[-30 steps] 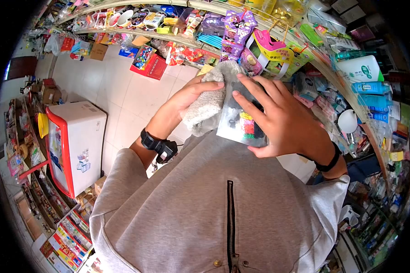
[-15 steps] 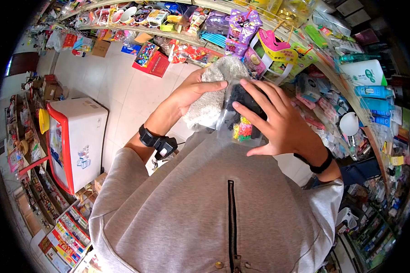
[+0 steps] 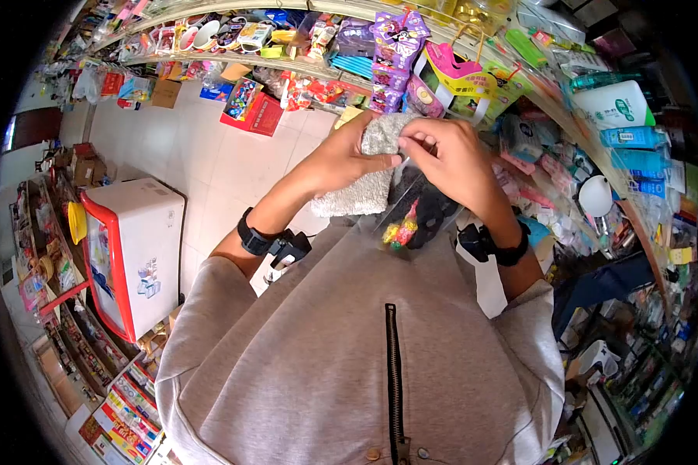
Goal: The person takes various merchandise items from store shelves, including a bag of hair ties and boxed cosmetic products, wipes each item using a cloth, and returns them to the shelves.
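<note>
right grip [image 3: 451, 155] now pinched on clear bag [image 3: 419, 208] (spread before), left grip [image 3: 343, 159] clamped on gray cloth [image 3: 362, 194]

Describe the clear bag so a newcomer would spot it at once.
Find the zippered grey top and look just above it. The clear bag is at the right hand, beside the pale cloth in the left hand. Unlike that plain cloth, it is see-through, showing black contents and a small yellow, pink and green cluster.
</note>
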A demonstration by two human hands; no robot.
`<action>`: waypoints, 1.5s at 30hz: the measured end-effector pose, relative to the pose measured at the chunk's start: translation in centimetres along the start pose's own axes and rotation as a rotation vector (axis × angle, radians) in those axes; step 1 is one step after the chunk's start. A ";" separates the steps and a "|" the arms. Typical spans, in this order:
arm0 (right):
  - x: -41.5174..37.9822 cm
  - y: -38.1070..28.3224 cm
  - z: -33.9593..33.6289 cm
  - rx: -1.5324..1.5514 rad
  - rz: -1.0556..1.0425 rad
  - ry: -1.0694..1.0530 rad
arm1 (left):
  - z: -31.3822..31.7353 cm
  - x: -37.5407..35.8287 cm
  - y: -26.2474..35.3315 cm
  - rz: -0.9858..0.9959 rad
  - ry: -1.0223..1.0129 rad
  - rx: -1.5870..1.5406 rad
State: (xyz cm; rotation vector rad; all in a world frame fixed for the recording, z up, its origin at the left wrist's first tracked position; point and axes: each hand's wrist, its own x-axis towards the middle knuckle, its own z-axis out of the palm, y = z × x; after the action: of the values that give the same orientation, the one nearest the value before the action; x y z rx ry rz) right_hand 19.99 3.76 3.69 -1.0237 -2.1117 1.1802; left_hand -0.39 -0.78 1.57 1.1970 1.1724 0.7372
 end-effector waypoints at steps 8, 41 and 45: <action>0.8 3.4 1.3 -0.114 0.014 -0.066 | -2.8 0.9 -2.2 -0.463 -0.238 -0.694; -2.5 6.2 3.0 0.415 0.277 0.156 | -0.9 -1.5 -1.8 -0.198 -0.079 0.066; -2.6 6.4 3.0 0.420 0.282 0.172 | -1.0 -2.3 -2.0 -0.193 -0.109 0.005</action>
State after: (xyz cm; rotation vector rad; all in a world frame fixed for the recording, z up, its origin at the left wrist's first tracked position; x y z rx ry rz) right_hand 21.71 2.36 -3.47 -1.1928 -1.5318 1.5273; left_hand -2.22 -3.08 0.36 1.0968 1.1799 0.5175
